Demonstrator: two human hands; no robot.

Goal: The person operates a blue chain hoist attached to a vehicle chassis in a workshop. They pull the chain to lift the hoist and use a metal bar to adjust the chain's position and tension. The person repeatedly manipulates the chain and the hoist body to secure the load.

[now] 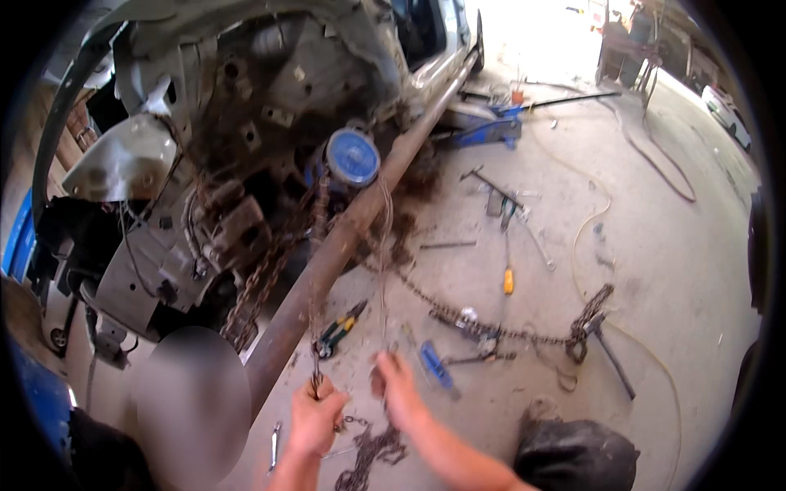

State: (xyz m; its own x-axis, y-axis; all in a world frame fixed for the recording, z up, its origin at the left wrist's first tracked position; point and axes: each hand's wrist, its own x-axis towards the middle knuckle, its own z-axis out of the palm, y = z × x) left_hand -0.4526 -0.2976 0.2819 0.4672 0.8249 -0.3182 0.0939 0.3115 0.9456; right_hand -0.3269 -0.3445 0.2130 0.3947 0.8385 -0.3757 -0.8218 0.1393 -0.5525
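Note:
A blue round chain hoist (354, 155) hangs against a long rusty pipe (332, 260) by the vehicle's stripped front. Thin chain strands drop from it toward me. My left hand (315, 416) is closed around the left-hand chain (315, 315), low beside the pipe. Just to its right, my right hand (395, 386) has its fingers curled on the other hanging strand (383, 286); its fingertips are partly blurred. Slack chain (372, 458) lies heaped on the floor below my hands. Close ahead of them are green-and-yellow handled pliers (338, 331).
On the concrete to the right lie a heavy chain (524, 335), a hammer (614, 360), a blue-handled tool (436, 365) and a yellow-handled screwdriver (508, 281). A blue floor jack (487, 131) stands farther off. A pale hose (585, 237) winds across the floor. A wrench (274, 446) lies near my left hand.

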